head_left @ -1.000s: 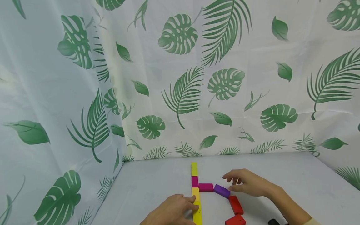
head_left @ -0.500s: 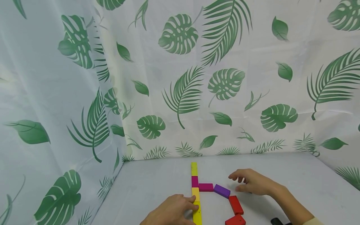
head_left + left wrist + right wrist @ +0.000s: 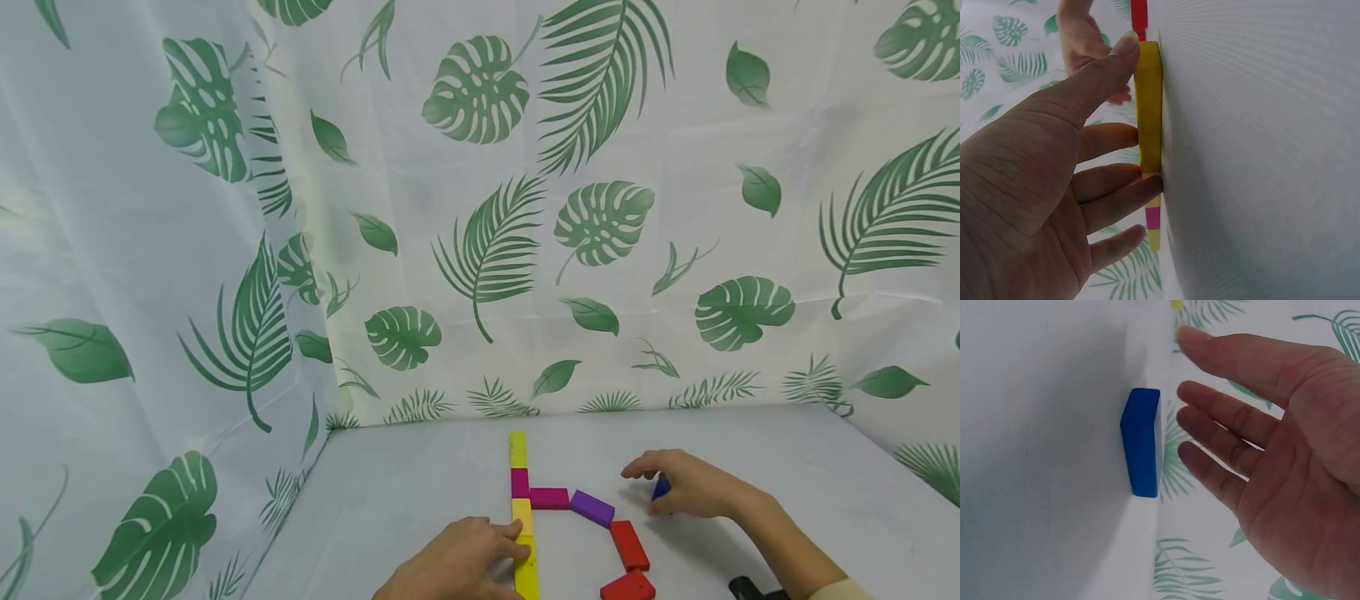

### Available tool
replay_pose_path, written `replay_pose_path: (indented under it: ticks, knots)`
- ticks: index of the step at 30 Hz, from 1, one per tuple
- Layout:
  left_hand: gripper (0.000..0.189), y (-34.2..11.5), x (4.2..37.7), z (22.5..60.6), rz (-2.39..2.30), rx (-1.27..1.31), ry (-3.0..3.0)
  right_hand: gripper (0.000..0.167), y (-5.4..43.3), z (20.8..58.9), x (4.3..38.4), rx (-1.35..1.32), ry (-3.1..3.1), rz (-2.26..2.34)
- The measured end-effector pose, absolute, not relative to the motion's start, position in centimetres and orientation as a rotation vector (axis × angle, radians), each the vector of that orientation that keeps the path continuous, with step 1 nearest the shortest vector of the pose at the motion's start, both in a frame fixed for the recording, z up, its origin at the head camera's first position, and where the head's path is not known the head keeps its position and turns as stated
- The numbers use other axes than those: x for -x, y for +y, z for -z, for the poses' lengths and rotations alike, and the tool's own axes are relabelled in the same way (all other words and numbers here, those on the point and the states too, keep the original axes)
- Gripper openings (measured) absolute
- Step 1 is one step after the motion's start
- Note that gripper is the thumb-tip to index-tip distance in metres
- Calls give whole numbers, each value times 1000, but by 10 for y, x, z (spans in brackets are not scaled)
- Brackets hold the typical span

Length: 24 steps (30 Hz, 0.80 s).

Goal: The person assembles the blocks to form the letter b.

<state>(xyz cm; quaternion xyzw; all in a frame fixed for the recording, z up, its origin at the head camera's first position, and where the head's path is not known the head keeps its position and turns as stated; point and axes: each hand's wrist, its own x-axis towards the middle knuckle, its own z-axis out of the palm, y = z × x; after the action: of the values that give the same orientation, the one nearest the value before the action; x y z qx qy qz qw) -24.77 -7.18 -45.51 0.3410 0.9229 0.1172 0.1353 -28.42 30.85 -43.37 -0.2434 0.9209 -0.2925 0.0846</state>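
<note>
My left hand (image 3: pixel 457 558) rests its fingertips on the yellow blocks (image 3: pixel 527 575) of a straight column, which also includes a magenta block (image 3: pixel 520 483). In the left wrist view, the thumb touches one end of a yellow block (image 3: pixel 1149 112) and the other fingers lie along it. Fingers spread, my right hand (image 3: pixel 693 483) hovers by a blue block (image 3: pixel 661 487). The right wrist view shows this blue block (image 3: pixel 1141 444) apart from the fingertips, lying on the table. Branching off the column is a curve of a magenta block (image 3: pixel 550 499), a purple block (image 3: pixel 592 508) and red blocks (image 3: pixel 629 546).
White sheeting (image 3: pixel 510 358) printed with green leaves hangs behind and to the left of the pale table (image 3: pixel 420 475). A dark object (image 3: pixel 744 588) sits at the bottom edge beside the right forearm.
My right hand has moved right, away from the purple block, and the blue block now shows beneath it. The left hand has stayed on the yellow blocks.
</note>
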Motion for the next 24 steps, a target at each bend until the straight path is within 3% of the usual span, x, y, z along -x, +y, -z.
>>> replay_pose_path:
  ticks: [24]
  knots:
    - [51, -72, 248, 456, -323, -955, 2684, 54, 317, 441, 284, 542, 2801, 779]
